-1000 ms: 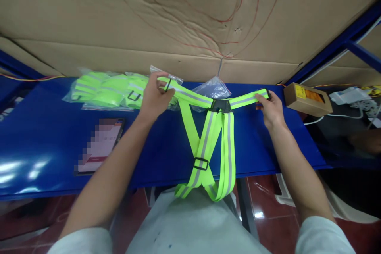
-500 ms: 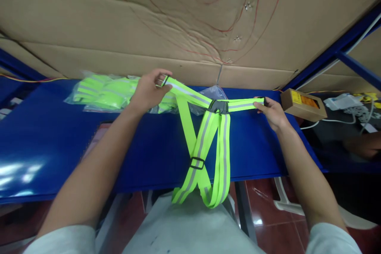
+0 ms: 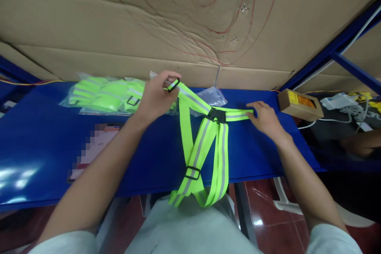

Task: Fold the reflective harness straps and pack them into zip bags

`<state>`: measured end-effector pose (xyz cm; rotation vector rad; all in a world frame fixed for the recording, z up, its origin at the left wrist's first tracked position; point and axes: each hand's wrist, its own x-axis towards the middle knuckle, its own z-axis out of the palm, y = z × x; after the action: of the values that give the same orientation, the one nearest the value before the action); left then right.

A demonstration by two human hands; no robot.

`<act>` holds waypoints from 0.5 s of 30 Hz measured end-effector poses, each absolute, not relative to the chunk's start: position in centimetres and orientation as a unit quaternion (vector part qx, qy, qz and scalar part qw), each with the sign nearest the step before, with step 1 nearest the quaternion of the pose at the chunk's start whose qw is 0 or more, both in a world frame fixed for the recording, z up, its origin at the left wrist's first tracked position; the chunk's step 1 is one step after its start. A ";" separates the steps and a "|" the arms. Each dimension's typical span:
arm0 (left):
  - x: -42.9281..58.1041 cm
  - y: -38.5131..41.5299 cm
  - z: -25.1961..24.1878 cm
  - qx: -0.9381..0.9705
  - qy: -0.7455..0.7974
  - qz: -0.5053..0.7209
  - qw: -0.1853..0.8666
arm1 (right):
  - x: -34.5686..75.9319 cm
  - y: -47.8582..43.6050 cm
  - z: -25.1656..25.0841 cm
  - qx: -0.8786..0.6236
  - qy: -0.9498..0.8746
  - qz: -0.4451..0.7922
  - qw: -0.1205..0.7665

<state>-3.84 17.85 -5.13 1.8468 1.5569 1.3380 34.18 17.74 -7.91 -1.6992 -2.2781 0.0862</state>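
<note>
A neon yellow reflective strap harness (image 3: 205,143) lies across the blue table (image 3: 53,143), its loops hanging over the front edge. My left hand (image 3: 156,97) is closed on the left end of the top strap, pinching it by a black slider and holding it above the table. My right hand (image 3: 264,119) presses the strap's right end down on the table, fingers curled over it. A black buckle (image 3: 216,114) joins the straps between my hands.
Bagged neon harnesses (image 3: 104,95) lie at the back left, an empty clear bag (image 3: 212,96) behind the buckle. A phone (image 3: 93,151) lies at the left. A small cardboard box (image 3: 299,104) and white cables sit at the right. Cardboard lines the back wall.
My right hand has slid left along the strap and lowered its end onto the table. My left hand has tilted its end upward and moved slightly right.
</note>
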 end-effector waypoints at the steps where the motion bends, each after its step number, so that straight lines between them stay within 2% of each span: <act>1: -3.7 17.9 -5.2 0.656 0.555 0.473 0.193 | 32.9 17.8 -8.1 -0.561 -0.813 0.025 0.153; 3: -3.6 18.0 -5.2 0.653 0.560 0.468 0.204 | 29.8 17.9 -8.4 -0.488 -0.861 0.057 0.134; 5: -3.8 18.0 -5.0 0.647 0.565 0.463 0.218 | 26.9 18.2 -8.5 -0.444 -0.888 0.088 0.077; 9: -5.3 17.6 -5.0 0.644 0.583 0.437 0.233 | 24.2 18.8 -7.9 -0.426 -0.901 0.087 0.002; 12: -7.0 17.0 -5.3 0.649 0.609 0.400 0.217 | 24.6 18.8 -5.1 -0.415 -0.906 0.078 0.024; 15: -7.8 16.1 -4.6 0.660 0.617 0.377 0.205 | 25.4 17.9 0.4 -0.386 -0.906 0.148 0.087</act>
<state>-7.80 16.07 -4.57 1.8391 1.7184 1.0517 25.41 17.86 0.43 -1.1509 -2.6988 0.4408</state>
